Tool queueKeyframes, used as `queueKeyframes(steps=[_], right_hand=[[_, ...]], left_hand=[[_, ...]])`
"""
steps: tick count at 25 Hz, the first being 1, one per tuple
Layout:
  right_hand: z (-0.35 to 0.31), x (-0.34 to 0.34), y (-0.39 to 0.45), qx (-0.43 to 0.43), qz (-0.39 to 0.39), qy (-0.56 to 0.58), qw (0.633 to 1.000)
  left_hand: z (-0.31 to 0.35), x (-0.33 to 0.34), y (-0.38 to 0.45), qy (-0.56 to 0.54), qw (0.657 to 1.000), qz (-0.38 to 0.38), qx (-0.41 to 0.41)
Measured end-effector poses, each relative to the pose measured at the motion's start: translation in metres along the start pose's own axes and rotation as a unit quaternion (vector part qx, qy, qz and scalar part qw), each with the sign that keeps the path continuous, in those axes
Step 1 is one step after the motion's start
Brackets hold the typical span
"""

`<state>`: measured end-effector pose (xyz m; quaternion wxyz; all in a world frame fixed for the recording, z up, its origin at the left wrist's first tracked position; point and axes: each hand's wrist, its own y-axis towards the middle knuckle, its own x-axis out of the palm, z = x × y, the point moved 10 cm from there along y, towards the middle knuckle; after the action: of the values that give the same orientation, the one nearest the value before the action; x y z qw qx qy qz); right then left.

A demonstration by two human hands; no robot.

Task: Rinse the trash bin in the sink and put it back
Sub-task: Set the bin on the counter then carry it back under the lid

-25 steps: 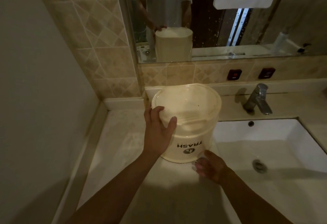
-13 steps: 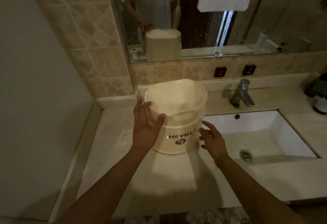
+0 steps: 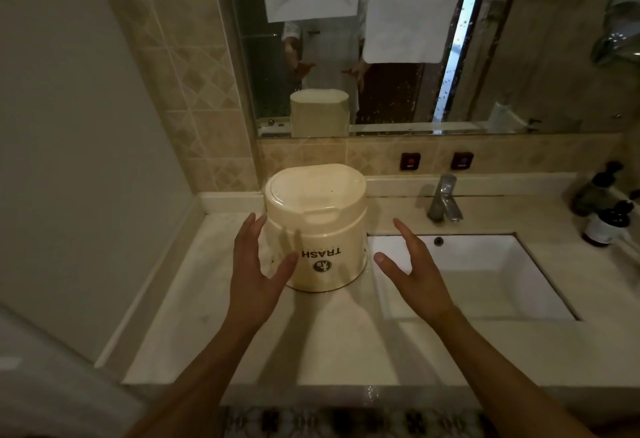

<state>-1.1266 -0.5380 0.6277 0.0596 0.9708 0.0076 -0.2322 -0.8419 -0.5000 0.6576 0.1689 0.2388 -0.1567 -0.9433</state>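
1. Both hands are now coming off the bin: a second ago my left hand (image 3: 258, 271) was gripping its side, and now it is hovering just beside it with fingers spread, holding nothing.
2. I am seeing the trash bin (image 3: 317, 229) standing upside down on the counter (image 3: 221, 299), in the back left corner, its flat base facing up and the word TRASH reading inverted toward me.
3. Its long axis is running straight up and down, with the open mouth pressed to the counter.
4. My right hand (image 3: 415, 275) is hanging open too, empty, a little farther from the bin and partly over the sink (image 3: 485, 264).
5. I am judging the bin to be sitting between my hands and slightly ahead of the fingers, with the left hand nearer.
6. Farther right, the faucet (image 3: 445, 200) is standing behind the sink, off.
7. I am taking the task as nearly finished, unless the bin needs turning upright.
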Motion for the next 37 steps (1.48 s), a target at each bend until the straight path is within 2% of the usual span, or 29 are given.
queueKeyframes(steps=[5, 12, 21, 26, 37], right_hand=[[-0.021, -0.025, -0.032, -0.049, 0.011, -0.017, 0.999], [-0.044, -0.035, -0.069, -0.064, 0.033, -0.023, 0.997], [-0.073, -0.006, -0.104, -0.068, 0.071, -0.059, 0.993], [-0.076, 0.005, -0.111, -0.052, 0.088, -0.062, 0.993], [-0.086, 0.007, -0.104, -0.057, 0.084, -0.061, 0.993]], left_hand=[[0.03, -0.01, -0.039, -0.002, 1.0, 0.009, 0.016], [0.05, -0.039, -0.067, -0.007, 0.999, 0.009, 0.037], [0.043, -0.087, -0.083, 0.007, 0.998, -0.009, 0.067], [0.025, -0.107, -0.081, 0.009, 0.999, -0.003, 0.053], [0.012, -0.109, -0.073, 0.028, 0.998, -0.004, 0.06]])
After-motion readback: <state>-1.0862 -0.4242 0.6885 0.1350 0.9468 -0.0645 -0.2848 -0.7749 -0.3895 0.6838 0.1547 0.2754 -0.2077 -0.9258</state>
